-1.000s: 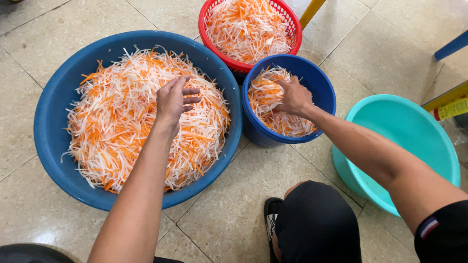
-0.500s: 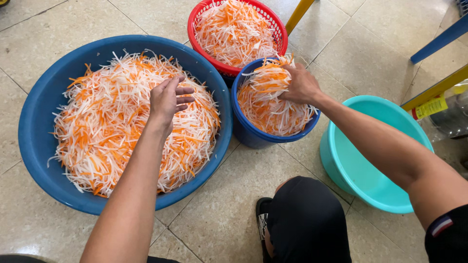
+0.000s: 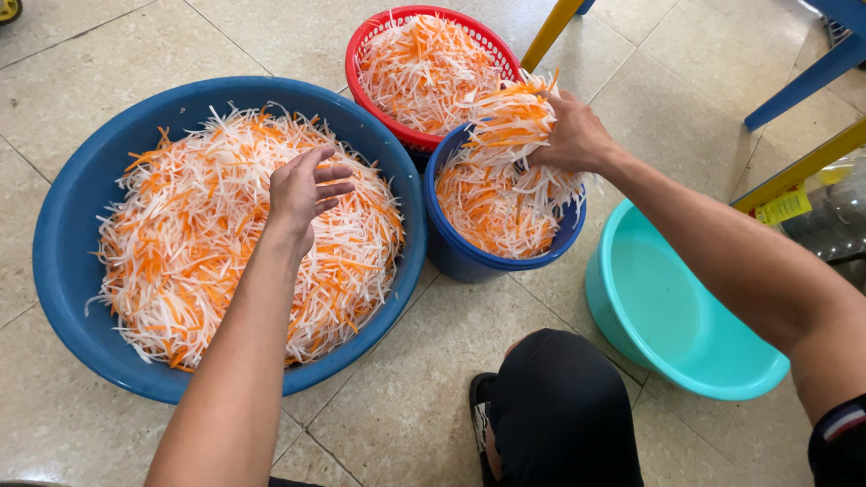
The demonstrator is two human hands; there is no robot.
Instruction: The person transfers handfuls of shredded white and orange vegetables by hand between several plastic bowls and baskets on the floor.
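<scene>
A wide blue basin (image 3: 63,225) on the tiled floor is heaped with shredded white radish and orange carrot (image 3: 180,243). My left hand (image 3: 302,189) hovers just above that heap, fingers apart, holding nothing. To the right stands a smaller blue bucket (image 3: 478,261) partly filled with the same shreds. Above the bucket's far rim, my right hand (image 3: 573,135) grips a large bunch of shreds (image 3: 510,122), whose strands hang down toward the bucket. A red mesh basket (image 3: 379,27) behind the bucket also holds shreds.
An empty turquoise basin (image 3: 667,307) sits at the right. My knee in black cloth (image 3: 559,406) is at the bottom centre. Yellow (image 3: 550,32) and blue (image 3: 812,72) furniture legs stand at the upper right, with a clear plastic container (image 3: 839,216) at the right edge.
My right hand has lifted a bunch of shreds out of the small bucket and raised it above the far rim. My left hand has risen slightly off the heap and opened.
</scene>
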